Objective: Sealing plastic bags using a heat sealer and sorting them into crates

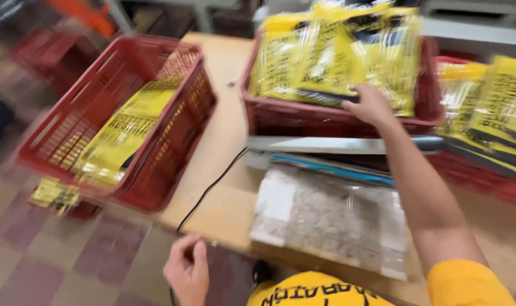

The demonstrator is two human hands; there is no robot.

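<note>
Yellow packets point(337, 56) fill the red crate point(422, 110) at 12 o'clock, stacked flat with long axes running roughly 6 to 12, easy to grab. Left: red basket point(54, 124) at 9 o'clock, one yellow bag point(122, 133) leaning inside. Left hand point(187, 272), 6 o'clock, fingers loosely curled, empty. Heat sealer point(337, 145) mid-table. Right hand point(371, 105) reaches the stack, fingers on a packet edge; grip unclear.
</note>
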